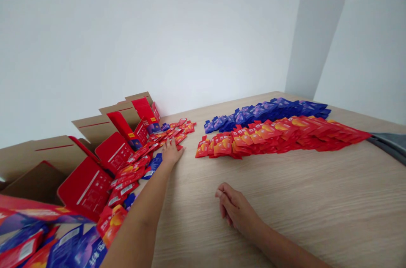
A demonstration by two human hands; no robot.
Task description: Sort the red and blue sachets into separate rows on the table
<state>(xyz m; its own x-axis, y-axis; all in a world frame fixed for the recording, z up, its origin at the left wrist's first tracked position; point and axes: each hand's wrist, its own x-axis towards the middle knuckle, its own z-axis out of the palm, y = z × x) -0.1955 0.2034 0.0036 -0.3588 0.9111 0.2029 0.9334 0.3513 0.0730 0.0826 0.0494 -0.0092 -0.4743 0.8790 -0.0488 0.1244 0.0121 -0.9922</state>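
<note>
My left hand [171,152] reaches forward to the loose pile of red packets [130,170]. Its fingers are spread flat over the packets, and the edge of one red packet [179,147] shows beside the thumb. A blue packet [153,166] lies just nearer to me, beside my wrist. My right hand [232,205] rests over the bare wood of the table [196,200], fingers curled in, with nothing visible in them. Beyond it runs a long overlapping row of red packets [272,136], with a similar row of blue packets [260,112] behind.
Several open cardboard boxes with red flaps [91,187] line the left side against the wall [190,39]. Mixed red and blue packets [66,242] fill the near left corner. A dark grey item [390,145] lies at the right edge of the table.
</note>
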